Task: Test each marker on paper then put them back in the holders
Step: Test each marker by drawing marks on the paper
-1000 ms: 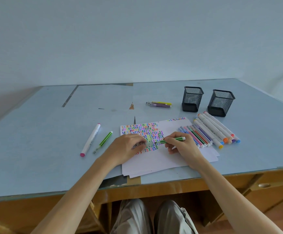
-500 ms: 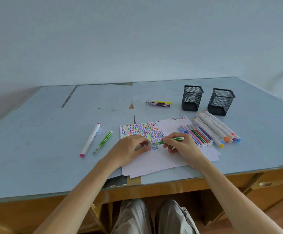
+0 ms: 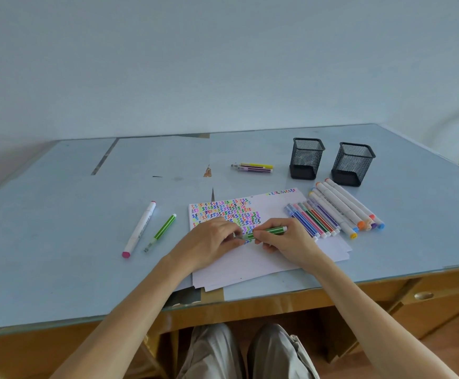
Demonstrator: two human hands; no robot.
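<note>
A stack of white paper [image 3: 263,262] covered in coloured squiggles lies near the table's front edge. Above it my right hand [image 3: 285,239] grips the barrel of a green striped marker [image 3: 273,230]. My left hand [image 3: 209,242] pinches the marker's clear cap end at its left tip. Two black mesh holders [image 3: 306,158] [image 3: 352,164] stand behind the paper at the right. A row of thin markers [image 3: 314,222] and thick white markers [image 3: 343,207] lies beside the paper.
A white marker with a pink end [image 3: 139,229] and a light green marker [image 3: 161,232] lie left of the paper. A yellow and a purple marker [image 3: 254,168] rest further back. The wooden desk edge [image 3: 277,305] runs below.
My hands have drawn closer together along the green marker, with the left hand now at its cap end. The view has shifted slightly.
</note>
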